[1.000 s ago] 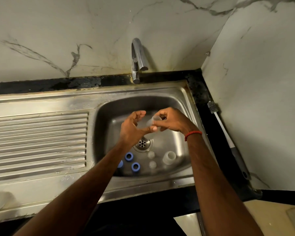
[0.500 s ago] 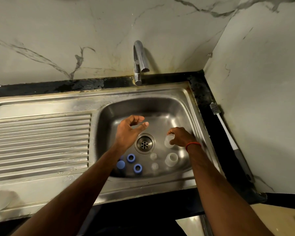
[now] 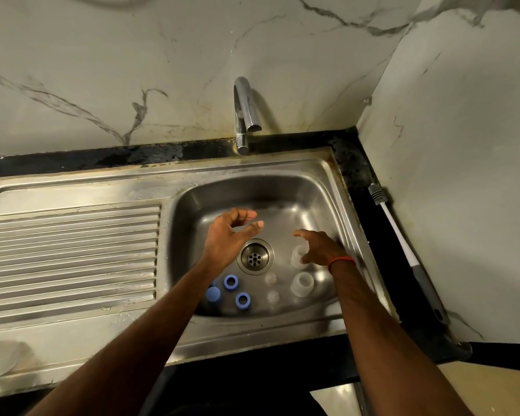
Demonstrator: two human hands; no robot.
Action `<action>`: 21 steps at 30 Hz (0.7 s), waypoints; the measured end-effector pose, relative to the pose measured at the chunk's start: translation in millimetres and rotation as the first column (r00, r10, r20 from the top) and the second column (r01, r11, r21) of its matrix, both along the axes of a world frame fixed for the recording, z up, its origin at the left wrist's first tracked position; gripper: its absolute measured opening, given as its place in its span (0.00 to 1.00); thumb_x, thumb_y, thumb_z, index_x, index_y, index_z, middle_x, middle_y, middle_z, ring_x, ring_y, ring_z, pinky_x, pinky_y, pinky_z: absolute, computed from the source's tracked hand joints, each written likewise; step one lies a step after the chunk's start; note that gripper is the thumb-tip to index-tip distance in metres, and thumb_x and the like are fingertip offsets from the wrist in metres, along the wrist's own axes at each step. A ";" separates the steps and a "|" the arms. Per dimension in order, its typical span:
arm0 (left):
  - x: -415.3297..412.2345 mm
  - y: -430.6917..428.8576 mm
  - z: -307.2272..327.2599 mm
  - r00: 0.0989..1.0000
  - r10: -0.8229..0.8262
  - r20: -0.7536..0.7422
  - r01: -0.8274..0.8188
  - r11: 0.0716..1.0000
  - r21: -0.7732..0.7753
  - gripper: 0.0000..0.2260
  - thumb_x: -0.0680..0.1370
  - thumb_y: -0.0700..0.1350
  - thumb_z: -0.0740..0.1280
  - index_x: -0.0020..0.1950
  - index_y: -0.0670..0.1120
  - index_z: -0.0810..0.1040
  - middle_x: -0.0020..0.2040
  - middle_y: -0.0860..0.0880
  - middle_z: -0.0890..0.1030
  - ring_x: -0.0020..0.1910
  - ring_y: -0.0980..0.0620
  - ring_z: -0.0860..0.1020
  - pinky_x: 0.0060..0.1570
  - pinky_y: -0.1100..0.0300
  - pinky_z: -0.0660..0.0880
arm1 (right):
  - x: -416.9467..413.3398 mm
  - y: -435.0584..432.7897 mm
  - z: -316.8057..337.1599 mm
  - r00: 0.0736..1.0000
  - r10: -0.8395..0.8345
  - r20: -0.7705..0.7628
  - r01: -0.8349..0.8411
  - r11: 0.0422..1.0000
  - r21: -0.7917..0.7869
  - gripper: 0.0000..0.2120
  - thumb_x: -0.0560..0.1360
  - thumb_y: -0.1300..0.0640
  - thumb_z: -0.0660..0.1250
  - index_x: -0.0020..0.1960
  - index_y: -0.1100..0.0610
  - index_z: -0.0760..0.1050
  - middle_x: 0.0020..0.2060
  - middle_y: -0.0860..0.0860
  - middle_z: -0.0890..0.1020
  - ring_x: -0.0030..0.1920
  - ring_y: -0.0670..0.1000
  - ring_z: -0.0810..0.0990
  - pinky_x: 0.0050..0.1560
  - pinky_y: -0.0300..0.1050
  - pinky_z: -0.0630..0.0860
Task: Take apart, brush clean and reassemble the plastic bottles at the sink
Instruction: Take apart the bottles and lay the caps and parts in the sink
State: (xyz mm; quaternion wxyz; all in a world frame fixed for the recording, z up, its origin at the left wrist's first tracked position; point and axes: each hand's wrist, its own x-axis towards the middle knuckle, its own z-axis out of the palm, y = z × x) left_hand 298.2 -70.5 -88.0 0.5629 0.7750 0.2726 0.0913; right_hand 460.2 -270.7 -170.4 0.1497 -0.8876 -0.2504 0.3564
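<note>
Bottle parts lie on the floor of the steel sink basin. A clear plastic bottle body stands right of the drain, and a second clear body stands in front of it. Two small clear pieces lie between them and the blue parts: two blue rings and a blue cap. My left hand hovers over the basin, fingers loosely curled, holding nothing. My right hand is spread just above the nearer-drain clear body, not gripping it.
A bottle brush with a white and grey handle lies on the black counter along the right wall. The tap stands behind the basin, with no water running. The ribbed draining board stretches to the left.
My right hand carried the clear bottle body down from mid-air, set it right of the drain and let go. My left hand let go of it and stayed above the basin.
</note>
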 end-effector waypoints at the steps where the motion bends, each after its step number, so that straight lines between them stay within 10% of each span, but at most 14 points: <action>1: 0.0 -0.6 1.4 1.000 -0.004 0.002 0.004 1.000 0.001 0.14 0.74 0.51 0.76 0.57 0.50 0.82 0.51 0.54 0.85 0.53 0.56 0.82 0.59 0.52 0.80 | 0.2 1.2 6.3 1.000 -0.005 0.010 0.005 1.000 0.023 0.39 0.69 0.62 0.78 0.76 0.50 0.66 0.72 0.55 0.72 0.70 0.56 0.72 0.68 0.48 0.70; 12: -18.3 6.3 31.8 0.996 -0.093 0.004 0.090 0.974 0.207 0.21 0.75 0.53 0.75 0.65 0.51 0.77 0.61 0.57 0.79 0.60 0.61 0.76 0.59 0.64 0.73 | -17.9 54.2 99.6 0.968 -0.066 0.243 -0.044 0.904 0.425 0.27 0.75 0.52 0.72 0.73 0.50 0.70 0.68 0.51 0.76 0.69 0.53 0.72 0.69 0.52 0.71; 21: -63.2 41.3 52.7 0.993 -0.063 -0.101 0.113 0.766 0.633 0.33 0.73 0.68 0.65 0.75 0.55 0.67 0.72 0.52 0.74 0.72 0.49 0.68 0.69 0.46 0.68 | -75.0 115.7 139.5 0.911 0.136 0.390 -0.312 0.845 0.433 0.32 0.76 0.52 0.71 0.76 0.47 0.64 0.70 0.50 0.72 0.70 0.52 0.65 0.70 0.50 0.67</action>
